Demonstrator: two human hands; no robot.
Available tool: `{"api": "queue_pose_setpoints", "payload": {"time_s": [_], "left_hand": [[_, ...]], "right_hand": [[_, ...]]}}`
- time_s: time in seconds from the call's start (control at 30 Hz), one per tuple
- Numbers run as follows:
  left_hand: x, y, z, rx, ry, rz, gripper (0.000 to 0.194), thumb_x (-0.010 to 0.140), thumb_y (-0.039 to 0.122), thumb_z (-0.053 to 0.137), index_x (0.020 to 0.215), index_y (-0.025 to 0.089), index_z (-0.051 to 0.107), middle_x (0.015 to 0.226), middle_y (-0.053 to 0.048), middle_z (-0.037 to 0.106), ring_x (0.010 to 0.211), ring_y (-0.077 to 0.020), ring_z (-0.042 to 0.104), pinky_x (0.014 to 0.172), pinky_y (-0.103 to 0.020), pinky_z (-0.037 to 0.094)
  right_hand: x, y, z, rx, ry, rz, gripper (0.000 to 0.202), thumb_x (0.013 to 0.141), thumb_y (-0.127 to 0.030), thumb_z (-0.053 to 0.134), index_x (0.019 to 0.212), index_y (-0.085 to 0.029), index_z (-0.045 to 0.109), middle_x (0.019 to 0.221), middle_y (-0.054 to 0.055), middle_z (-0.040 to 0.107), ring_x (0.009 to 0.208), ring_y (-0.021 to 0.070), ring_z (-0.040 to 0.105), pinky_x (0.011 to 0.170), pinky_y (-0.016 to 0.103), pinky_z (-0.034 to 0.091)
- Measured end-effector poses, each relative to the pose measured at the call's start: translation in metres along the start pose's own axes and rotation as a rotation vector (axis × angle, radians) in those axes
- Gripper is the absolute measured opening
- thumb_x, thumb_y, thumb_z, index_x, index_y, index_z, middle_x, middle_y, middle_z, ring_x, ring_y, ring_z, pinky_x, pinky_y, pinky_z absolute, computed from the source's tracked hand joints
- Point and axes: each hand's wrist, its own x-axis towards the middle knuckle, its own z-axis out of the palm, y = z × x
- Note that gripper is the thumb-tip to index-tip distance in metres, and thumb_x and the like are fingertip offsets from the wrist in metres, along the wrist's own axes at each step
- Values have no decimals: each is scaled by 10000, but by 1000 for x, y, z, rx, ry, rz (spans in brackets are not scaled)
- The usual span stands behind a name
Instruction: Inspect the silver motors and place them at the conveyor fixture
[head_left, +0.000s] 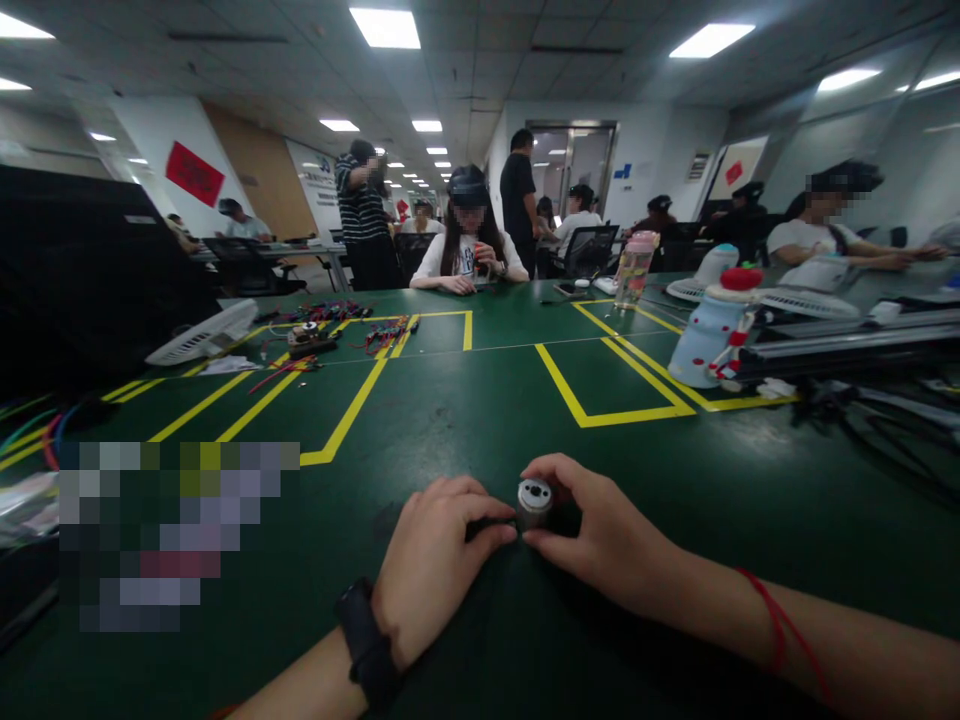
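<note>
A small silver metal cylinder (535, 497) with holes in its top face stands on the green table (480, 400) close in front of me. My right hand (600, 535) curls around it from the right, thumb and fingers on its sides. My left hand (431, 560), with a black band on the wrist, pinches a small dark part against the cylinder's left side. What that dark part is I cannot make out.
Yellow tape lines (600, 400) mark boxes on the table. A white-blue bottle with a red cap (709, 335) and black rails (847, 350) lie at the right, a pink bottle (634, 268) farther back. Coloured wires (322, 335) and a white fan (202, 335) sit left. Several people sit beyond.
</note>
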Motion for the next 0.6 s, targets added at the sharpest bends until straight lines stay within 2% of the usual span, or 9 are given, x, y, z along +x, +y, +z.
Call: {"api": "queue_pose_setpoints", "payload": {"time_s": [0.1,0.17,0.27,0.37,0.47,0.53,0.6], "left_hand": [[-1,-1,-14,-108,12,-41,215,851,360,608,1031,293,704,1020,-8,690,944,-209,613,848,-342,475],[-6,-9,-30,-181,47,-96,266,904,402,507,1061,277,682,1060,-20,681,964,-206,614,855,-338,483],[-18,-33,-55,-237,113,-223,354,934,466,402,1120,265,627,1017,-28,682,883,-204,632,780,-329,510],[-31,-66,-74,-225,136,-296,361,925,484,399,1125,258,597,935,-13,680,801,-190,634,746,-311,509],[-39,-87,-81,-177,83,-323,340,916,489,418,1069,256,612,873,-3,677,772,-188,629,710,-292,497],[-40,-91,-80,-170,29,-332,336,914,489,419,1037,254,626,864,-7,683,772,-195,630,695,-288,495],[-40,-88,-76,-177,-17,-315,322,912,481,429,1032,264,635,906,-9,696,821,-208,635,722,-292,496]], "right_hand": [[2,2,-10,14,41,26,419,735,-279,660,1124,-210,520,1042,33,620,902,130,603,803,278,502],[4,8,-29,-29,114,59,462,748,-346,655,1160,-205,499,1090,59,613,930,152,608,815,299,510],[-2,36,-80,-241,252,165,507,758,-413,633,1196,-203,489,1114,89,607,898,186,620,789,340,515],[-24,85,-146,-536,417,359,540,742,-461,622,1203,-209,495,1095,111,611,843,224,627,744,374,506],[-55,135,-209,-779,556,576,583,698,-487,630,1169,-171,494,1093,182,592,861,307,617,723,426,482],[-72,156,-238,-812,569,693,585,677,-543,617,1102,-156,506,1046,213,585,841,347,610,681,440,467],[-80,160,-248,-802,561,625,589,673,-590,596,1057,-151,516,999,237,575,851,390,595,655,473,446]]}}
